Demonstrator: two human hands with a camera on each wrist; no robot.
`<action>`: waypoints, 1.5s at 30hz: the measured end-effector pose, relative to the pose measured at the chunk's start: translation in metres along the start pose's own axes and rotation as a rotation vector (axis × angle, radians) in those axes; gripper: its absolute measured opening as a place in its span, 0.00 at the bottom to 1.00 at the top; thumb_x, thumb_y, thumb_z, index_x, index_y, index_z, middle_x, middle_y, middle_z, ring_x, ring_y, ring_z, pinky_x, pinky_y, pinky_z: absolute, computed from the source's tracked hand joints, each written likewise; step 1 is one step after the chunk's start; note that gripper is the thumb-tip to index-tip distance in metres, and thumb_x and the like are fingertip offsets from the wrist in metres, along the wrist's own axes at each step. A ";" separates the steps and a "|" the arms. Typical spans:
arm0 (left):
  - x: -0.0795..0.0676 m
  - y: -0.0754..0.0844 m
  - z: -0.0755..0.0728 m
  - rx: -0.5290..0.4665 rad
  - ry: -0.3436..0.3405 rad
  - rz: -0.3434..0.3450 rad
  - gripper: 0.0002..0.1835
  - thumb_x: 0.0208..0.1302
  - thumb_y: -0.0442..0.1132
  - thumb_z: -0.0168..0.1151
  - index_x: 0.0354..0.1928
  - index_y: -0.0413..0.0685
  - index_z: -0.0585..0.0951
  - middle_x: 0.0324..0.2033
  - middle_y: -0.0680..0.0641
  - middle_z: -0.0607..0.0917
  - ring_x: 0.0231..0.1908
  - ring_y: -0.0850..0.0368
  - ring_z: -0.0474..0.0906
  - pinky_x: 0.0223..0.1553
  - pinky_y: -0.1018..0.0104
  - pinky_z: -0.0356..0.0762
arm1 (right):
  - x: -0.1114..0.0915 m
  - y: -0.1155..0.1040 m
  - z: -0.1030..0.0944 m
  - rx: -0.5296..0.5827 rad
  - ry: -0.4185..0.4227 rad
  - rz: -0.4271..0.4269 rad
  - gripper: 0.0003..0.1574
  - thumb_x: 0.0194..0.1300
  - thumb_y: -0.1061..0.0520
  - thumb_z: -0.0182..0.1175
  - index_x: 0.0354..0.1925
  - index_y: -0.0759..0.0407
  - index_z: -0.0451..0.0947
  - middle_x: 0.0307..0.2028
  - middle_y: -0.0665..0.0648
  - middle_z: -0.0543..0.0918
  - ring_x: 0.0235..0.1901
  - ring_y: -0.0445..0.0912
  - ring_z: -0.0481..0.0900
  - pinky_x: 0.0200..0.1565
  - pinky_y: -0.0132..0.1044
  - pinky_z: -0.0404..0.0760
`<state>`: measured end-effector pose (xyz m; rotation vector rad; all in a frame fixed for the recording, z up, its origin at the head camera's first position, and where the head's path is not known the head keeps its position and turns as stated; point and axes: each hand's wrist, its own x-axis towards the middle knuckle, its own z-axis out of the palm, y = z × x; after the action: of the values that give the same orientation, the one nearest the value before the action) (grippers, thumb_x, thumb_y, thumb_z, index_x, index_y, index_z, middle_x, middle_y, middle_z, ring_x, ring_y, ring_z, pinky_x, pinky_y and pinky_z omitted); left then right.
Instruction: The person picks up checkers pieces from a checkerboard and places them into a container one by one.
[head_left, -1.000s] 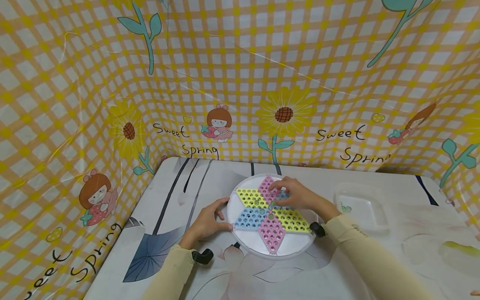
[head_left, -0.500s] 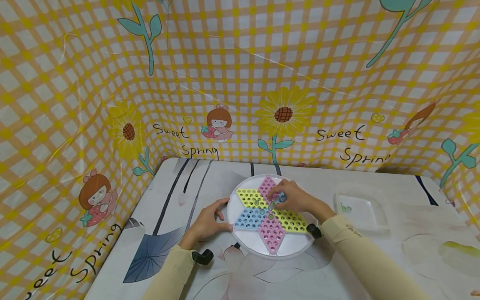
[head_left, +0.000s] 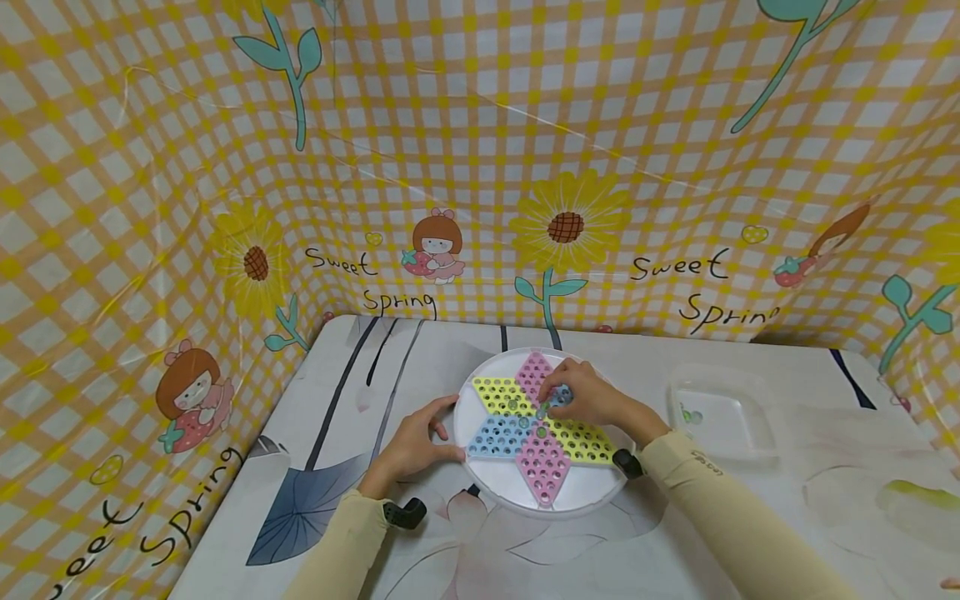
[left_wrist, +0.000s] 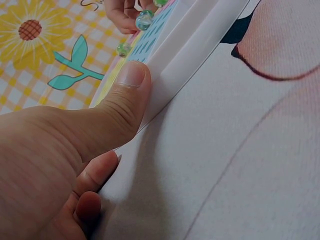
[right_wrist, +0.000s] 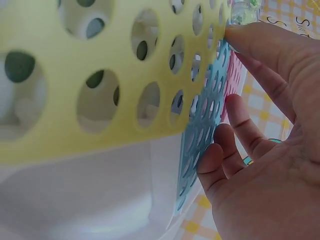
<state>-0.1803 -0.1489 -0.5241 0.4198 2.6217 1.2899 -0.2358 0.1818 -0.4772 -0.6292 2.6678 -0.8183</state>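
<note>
A round white Chinese checkers board point(head_left: 480, 479), with pink, yellow and blue perforated points, lies on the table in the head view. My left hand point(head_left: 412, 442) holds its left edge; in the left wrist view the thumb point(left_wrist: 132, 75) lies over the rim and other fingers curl below. Over the blue far-right point, my right hand point(head_left: 585, 393) pinches near the board's centre, thumb and index fingertips right at a clear glass marble point(right_wrist: 245, 12). Its other fingers stay loosely bent beside the blue holes. Several greenish marbles sit around the middle, one marble point(head_left: 542, 432) at the near pink point.
A clear plastic container point(head_left: 731, 429) with a few green-tinted marbles point(head_left: 690, 417) stands right of the board. The table bears a floral cloth point(head_left: 480, 558). A yellow checked sunflower curtain point(head_left: 480, 167) rises behind and at both sides.
My right hand's fingers have come down and inward at the board's centre, baring more of the blue point. The left hand and board have stayed put.
</note>
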 end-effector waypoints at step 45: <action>0.002 -0.003 0.002 0.017 -0.001 0.012 0.50 0.48 0.42 0.84 0.75 0.52 0.69 0.32 0.52 0.79 0.27 0.57 0.66 0.30 0.67 0.64 | -0.004 -0.012 -0.023 0.064 0.160 -0.194 0.10 0.64 0.63 0.70 0.45 0.57 0.85 0.48 0.60 0.78 0.53 0.63 0.73 0.55 0.62 0.74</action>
<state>-0.1821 -0.1488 -0.5277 0.4396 2.6352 1.2717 -0.2374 0.1852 -0.4510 -0.8493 2.7396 -1.0430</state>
